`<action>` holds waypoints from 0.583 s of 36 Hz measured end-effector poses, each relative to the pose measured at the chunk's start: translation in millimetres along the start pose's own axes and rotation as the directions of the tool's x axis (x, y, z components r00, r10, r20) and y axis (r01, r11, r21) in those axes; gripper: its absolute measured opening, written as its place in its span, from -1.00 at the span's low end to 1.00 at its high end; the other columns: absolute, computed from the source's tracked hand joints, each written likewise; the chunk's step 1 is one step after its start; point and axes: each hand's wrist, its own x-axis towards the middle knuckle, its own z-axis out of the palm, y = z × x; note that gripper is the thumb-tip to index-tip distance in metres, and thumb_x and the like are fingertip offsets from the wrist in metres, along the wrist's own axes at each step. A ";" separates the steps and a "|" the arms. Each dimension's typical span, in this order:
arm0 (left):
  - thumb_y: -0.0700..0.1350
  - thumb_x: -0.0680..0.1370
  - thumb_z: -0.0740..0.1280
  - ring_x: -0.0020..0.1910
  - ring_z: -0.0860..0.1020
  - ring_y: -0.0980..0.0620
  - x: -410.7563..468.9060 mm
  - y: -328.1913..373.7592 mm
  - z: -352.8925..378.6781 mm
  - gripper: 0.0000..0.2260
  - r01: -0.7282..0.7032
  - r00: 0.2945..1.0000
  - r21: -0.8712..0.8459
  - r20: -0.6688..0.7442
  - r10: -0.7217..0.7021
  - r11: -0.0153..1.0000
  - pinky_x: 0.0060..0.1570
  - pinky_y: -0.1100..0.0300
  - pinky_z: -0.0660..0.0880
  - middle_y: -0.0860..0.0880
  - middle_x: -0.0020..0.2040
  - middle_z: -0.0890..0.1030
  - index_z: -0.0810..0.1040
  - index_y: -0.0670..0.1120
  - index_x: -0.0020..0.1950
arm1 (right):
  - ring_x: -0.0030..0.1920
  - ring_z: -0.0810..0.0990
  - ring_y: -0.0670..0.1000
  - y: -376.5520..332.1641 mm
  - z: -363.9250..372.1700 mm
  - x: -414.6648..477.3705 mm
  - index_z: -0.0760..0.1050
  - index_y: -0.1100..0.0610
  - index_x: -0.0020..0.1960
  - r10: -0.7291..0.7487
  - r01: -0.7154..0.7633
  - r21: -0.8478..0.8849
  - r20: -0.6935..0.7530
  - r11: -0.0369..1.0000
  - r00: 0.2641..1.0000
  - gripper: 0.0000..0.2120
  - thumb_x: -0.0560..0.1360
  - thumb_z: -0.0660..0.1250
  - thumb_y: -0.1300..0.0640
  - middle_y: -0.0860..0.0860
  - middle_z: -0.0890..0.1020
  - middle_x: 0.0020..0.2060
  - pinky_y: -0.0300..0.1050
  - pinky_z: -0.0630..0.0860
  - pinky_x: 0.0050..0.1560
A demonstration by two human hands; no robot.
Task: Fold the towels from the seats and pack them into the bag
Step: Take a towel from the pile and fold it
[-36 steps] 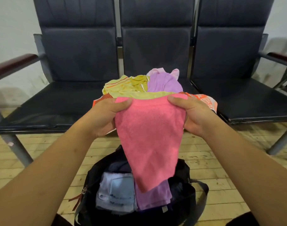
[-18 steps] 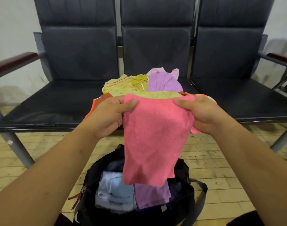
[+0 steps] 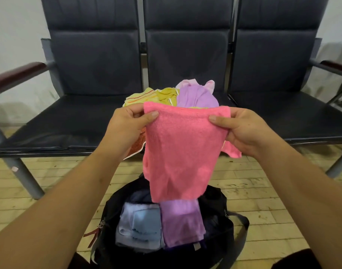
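Bag [image 3: 216,206], black and open on the near floor [image 3: 49,191], holds a folded blue towel [image 3: 139,224] at left and a folded purple towel [image 3: 181,222] at right. Above it hangs the pink towel [image 3: 183,148], its top corners pinched by the left hand [image 3: 125,129] and right hand [image 3: 244,131]. Farther off, unfolded towels [image 3: 195,94] lie heaped on the middle seat [image 3: 185,55].

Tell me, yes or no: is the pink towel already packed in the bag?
No, the left hand and right hand hold the pink towel up by its top corners, above the bag.
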 end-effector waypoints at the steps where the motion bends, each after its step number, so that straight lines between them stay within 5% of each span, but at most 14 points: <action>1: -0.17 0.51 0.45 0.08 0.66 0.05 -0.2 -0.2 -0.2 -0.81 -0.006 1.000 0.010 -0.007 0.006 1.000 0.21 0.05 0.54 0.02 0.01 0.72 0.69 -0.04 0.11 | 0.03 0.72 0.11 1.7 -0.5 2.0 0.65 0.27 0.09 -0.026 0.025 -0.049 -0.030 0.998 0.999 -0.82 0.49 0.44 0.29 0.15 0.74 -0.04 -0.04 0.67 0.03; 7: -0.10 0.49 0.48 0.13 0.57 0.15 -0.7 2.0 0.6 -0.88 -0.075 0.990 0.090 -0.111 0.085 0.993 0.08 0.30 0.49 0.11 0.09 0.64 0.71 0.10 -0.03 | 0.00 0.73 0.04 3.1 7.4 1.8 0.70 0.11 -0.08 -0.148 0.117 -0.181 -0.165 0.976 0.975 -0.92 0.43 0.53 0.16 0.03 0.75 -0.11 -0.06 0.65 0.07; 14: -0.16 0.48 0.48 0.01 0.65 0.18 -3.7 5.4 0.0 -0.86 -0.080 0.994 -0.003 -0.076 0.080 0.997 -0.14 0.44 0.52 0.01 0.09 0.68 0.70 -0.10 0.03 | -0.05 0.69 -0.04 -0.4 14.6 -2.7 0.68 0.08 -0.07 -0.298 0.230 -0.273 -0.241 0.934 0.924 -0.90 0.44 0.53 0.09 0.05 0.72 -0.06 -0.23 0.63 -0.10; 21: -0.13 0.56 0.41 -0.23 0.63 0.15 -1.8 5.5 -1.6 -0.86 -0.096 0.994 -0.028 -0.051 0.095 0.995 -0.22 0.27 0.56 0.07 -0.28 0.66 0.52 -0.17 -0.10 | 0.06 0.69 0.04 -1.9 19.8 -6.5 0.66 0.07 0.06 -0.341 0.293 -0.229 -0.212 0.928 0.916 -0.86 0.50 0.48 0.12 0.02 0.72 0.00 0.09 0.64 0.13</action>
